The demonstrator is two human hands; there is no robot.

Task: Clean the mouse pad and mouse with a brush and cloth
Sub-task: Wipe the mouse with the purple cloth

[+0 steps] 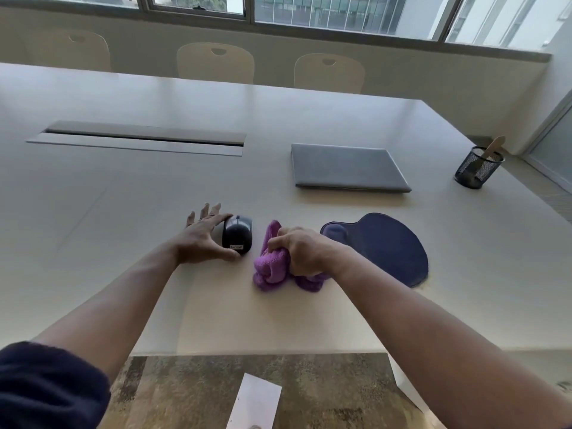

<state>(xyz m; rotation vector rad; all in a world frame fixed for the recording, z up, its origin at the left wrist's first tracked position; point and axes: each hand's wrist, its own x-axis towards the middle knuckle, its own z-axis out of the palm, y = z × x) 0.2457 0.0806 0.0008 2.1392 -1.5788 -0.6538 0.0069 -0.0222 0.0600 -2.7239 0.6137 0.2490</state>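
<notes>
A black mouse (237,233) lies on the pale table (154,187). My left hand (202,236) rests against its left side, thumb at its near end and index finger at its far end, the other fingers spread. Just right of the mouse, my right hand (301,250) is clenched on a bunched purple cloth (272,266) that touches the table. A dark blue mouse pad (387,246) with a wrist rest lies to the right of that hand. A wooden handle (493,147), possibly the brush, sticks out of a black mesh cup (478,168) at the far right.
A shut grey laptop (348,167) lies beyond the mouse pad. A long cable hatch (139,139) is set into the table at the far left. Three chairs (215,61) stand behind the table under the windows. The table's near edge is close to my body.
</notes>
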